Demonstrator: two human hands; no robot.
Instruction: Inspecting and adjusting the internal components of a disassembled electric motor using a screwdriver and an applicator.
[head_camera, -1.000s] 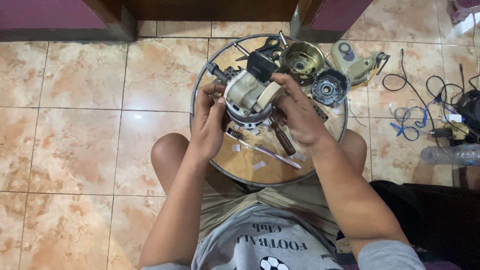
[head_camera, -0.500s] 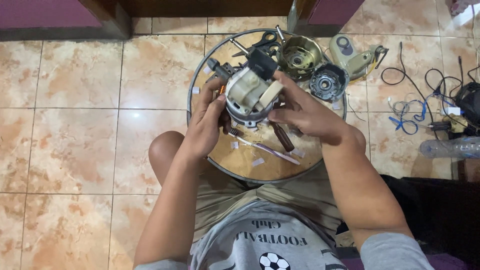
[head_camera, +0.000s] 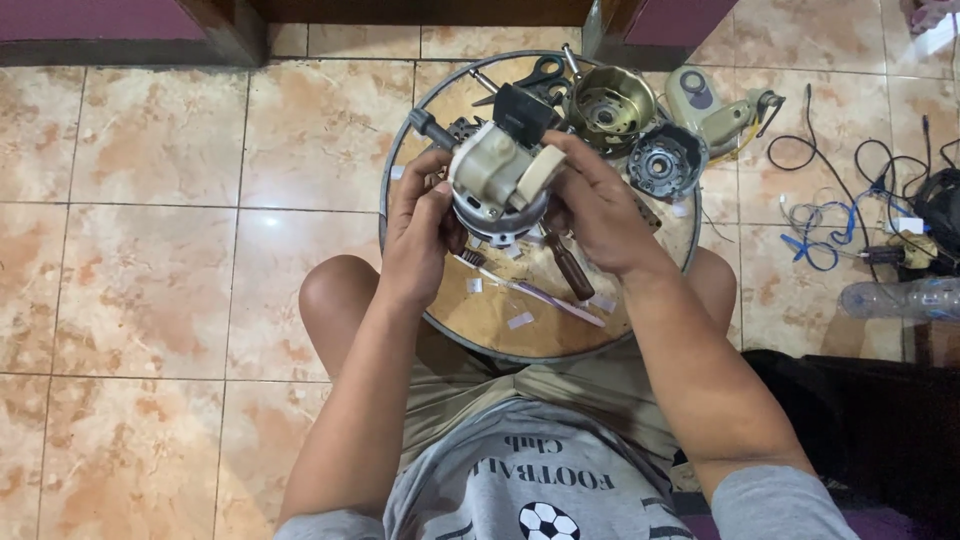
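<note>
holding item: beige fan motor assembly (head_camera: 497, 180), gripped between left hand (head_camera: 418, 235) and right hand (head_camera: 598, 205), raised just above round tray (head_camera: 455, 315) on tiled floor. beneath: brown-handled screwdriver (head_camera: 570, 268), toothbrush (head_camera: 530, 290). beyond: brass-coloured housing (head_camera: 610, 105), black cover (head_camera: 665, 162), scissors (head_camera: 545, 75).

Light: bright and even, falling from above.
Glare: a small white hotspot on the glossy floor tile (head_camera: 268, 218).
Shadows: soft and short beneath the motor (head_camera: 495, 180) and the forearms.
Focus: sharp at centre, slightly softer towards the edges.
Distortion: mild wide-angle bending of the tile lines.
</note>
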